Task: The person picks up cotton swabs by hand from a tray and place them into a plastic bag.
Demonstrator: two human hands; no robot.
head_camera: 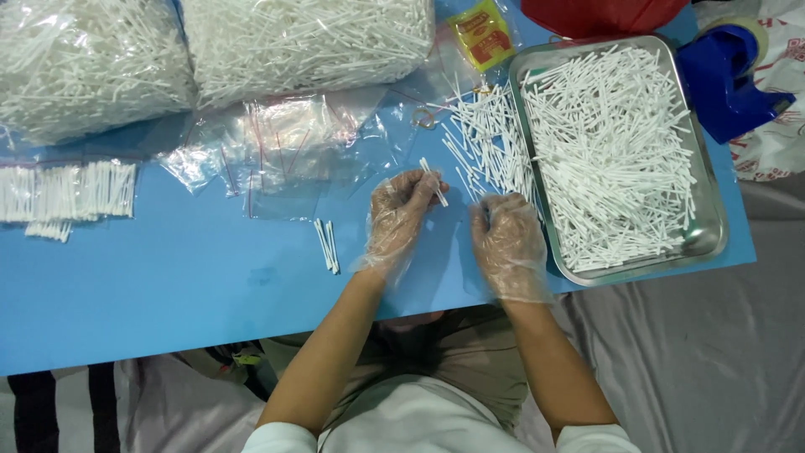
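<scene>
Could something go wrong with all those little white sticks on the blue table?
Maybe. The left hand pinches only a few white sticks, so one might slip from the loose plastic glove. The right hand rests right beside the loose pile of sticks and could scatter them. The metal tray sits at the table's corner, so a bump might tip it off.

Blue worktop (168, 285) stretching across the view under even, soft light, grey fabric (713, 361) lying rumpled below and to the right of its near edge, black-and-white striped cloth (59, 411) showing at the lower left corner, white patterned cloth (776, 143) peeking in at the right edge
</scene>
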